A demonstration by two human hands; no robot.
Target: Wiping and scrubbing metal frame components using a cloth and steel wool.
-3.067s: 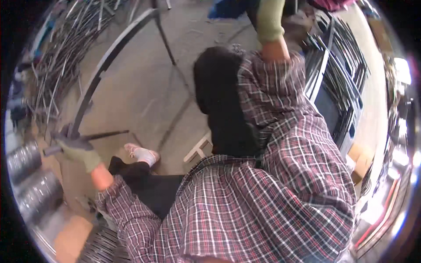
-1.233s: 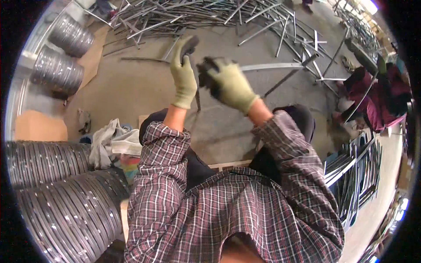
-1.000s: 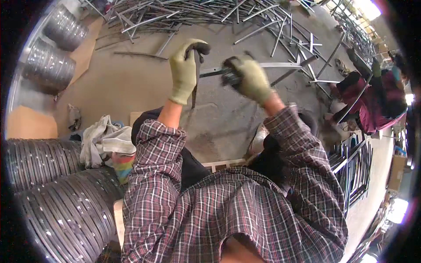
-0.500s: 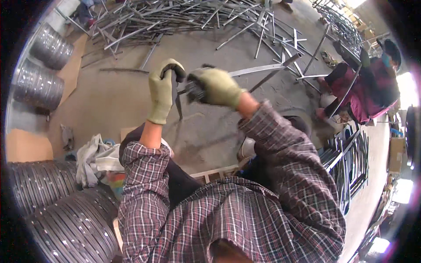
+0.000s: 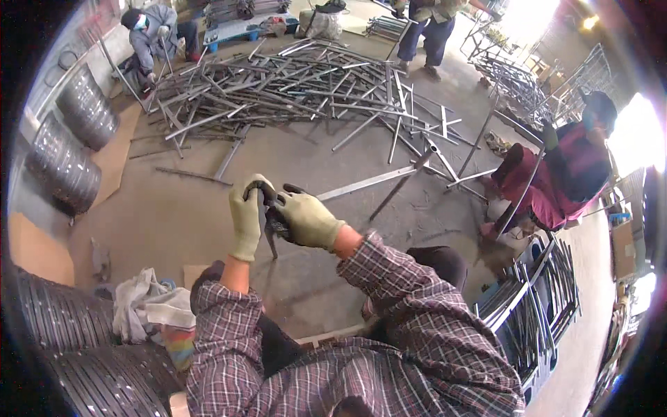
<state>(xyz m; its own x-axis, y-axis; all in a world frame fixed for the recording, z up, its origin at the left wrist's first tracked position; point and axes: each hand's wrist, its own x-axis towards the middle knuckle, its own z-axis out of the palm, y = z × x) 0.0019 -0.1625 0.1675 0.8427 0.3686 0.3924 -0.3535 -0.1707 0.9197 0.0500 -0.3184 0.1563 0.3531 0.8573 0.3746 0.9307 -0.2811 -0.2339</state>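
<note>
Both my hands wear pale gloves with dark-coated palms and fingers. My left hand [image 5: 246, 219] is closed round the near end of a grey metal tube frame [image 5: 368, 183]. One crossbar of this frame runs away to the right, to a slanted post with an open round end. A short dark leg points down below my hands. My right hand [image 5: 306, 219] is against the left at the near end, thumb raised and the other fingers curled in. What these fingers grip is hidden by the dark glove coating.
A large heap of metal frames [image 5: 278, 87] covers the floor ahead. Black rod bundles [image 5: 111, 375] lie lower left beside a grey cloth [image 5: 149, 299]. Wrapped rolls [image 5: 62, 167] stand at left. Co-workers sit far left and right [image 5: 570, 167]; another stands behind the heap. More tubes [image 5: 535, 306] lie right.
The view has tilted up, showing more of the far floor and co-workers. My right hand, blurred and slightly apart before, has come in against my left hand. The left keeps its grip.
</note>
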